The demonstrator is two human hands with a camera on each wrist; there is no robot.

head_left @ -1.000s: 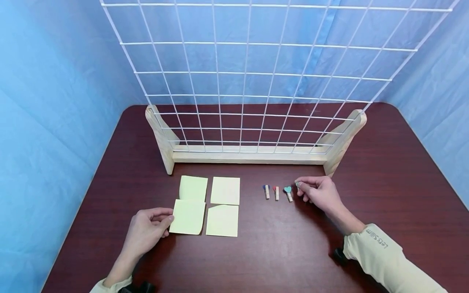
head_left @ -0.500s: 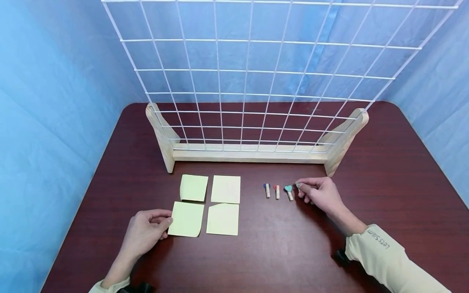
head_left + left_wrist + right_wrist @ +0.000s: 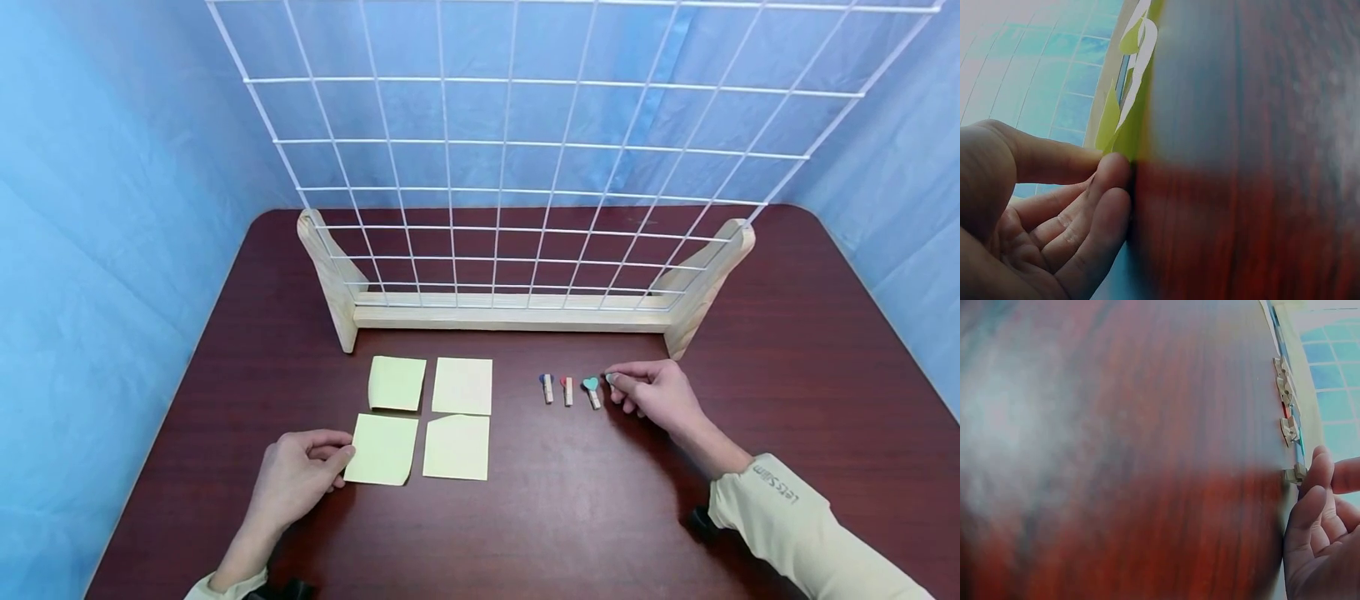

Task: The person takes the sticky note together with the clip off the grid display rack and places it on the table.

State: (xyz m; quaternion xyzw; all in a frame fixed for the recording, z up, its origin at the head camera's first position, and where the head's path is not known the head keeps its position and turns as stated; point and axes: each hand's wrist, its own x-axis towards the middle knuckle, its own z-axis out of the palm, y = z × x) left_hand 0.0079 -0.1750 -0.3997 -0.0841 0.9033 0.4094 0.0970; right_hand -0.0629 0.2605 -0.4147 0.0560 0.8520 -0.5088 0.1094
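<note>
My left hand [image 3: 296,471] pinches the left edge of the near-left yellow sticky note [image 3: 382,450] between thumb and forefinger; its grip shows close up in the left wrist view. Three more sticky notes lie beside it: a far-left one [image 3: 397,384], a paler far-right one [image 3: 462,386] and a near-right one [image 3: 456,447]. To the right, my right hand [image 3: 660,393] pinches a small wooden clothespin [image 3: 1294,475], mostly hidden by the fingers. Left of that hand lie three similar clothespins, with a blue [image 3: 547,389], a red [image 3: 567,392] and a green heart [image 3: 591,384].
Behind the notes and clothespins stands a white wire grid [image 3: 502,144] in a wooden stand [image 3: 510,319]. Blue cloth [image 3: 105,208] hangs around the dark red-brown table [image 3: 555,533].
The near-left note has slid slightly towards me and left, opening a gap from the far-left note, with my left hand still pinching it. My right hand has stayed at its clothespin.
</note>
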